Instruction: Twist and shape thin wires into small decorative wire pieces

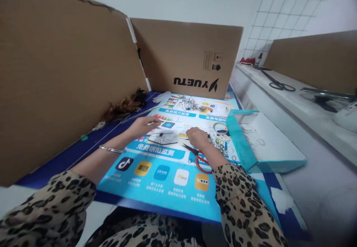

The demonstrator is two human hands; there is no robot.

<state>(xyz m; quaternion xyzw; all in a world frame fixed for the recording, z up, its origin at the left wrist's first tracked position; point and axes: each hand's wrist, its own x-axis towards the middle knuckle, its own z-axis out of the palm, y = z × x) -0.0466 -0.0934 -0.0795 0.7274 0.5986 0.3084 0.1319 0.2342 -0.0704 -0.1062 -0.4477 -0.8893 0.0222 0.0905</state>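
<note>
My left hand (pixel 145 125) is over the printed poster sheet (pixel 156 187), its thumb and fingertips pinched together. Across from it, my right hand (pixel 197 138) is closed, with its fingers curled in. Anything held between the fingertips of either hand is too thin or small to make out. A pair of scissors with red handles (pixel 199 163) lies beside my right wrist, blades toward the left. Small thin dark loops (pixel 220 146) are scattered to the right of that hand. More of them form a loose pile (pixel 192 105) farther back on the sheet.
A turquoise and white open box (pixel 279 143) with a few thin loops inside stands at the right. Brown hair-like bundles (pixel 122 107) lie at the left by the cardboard wall (pixel 64 72). Another cardboard panel (pixel 167 54) closes the back. Black scissors (pixel 281 86) rest on the right ledge.
</note>
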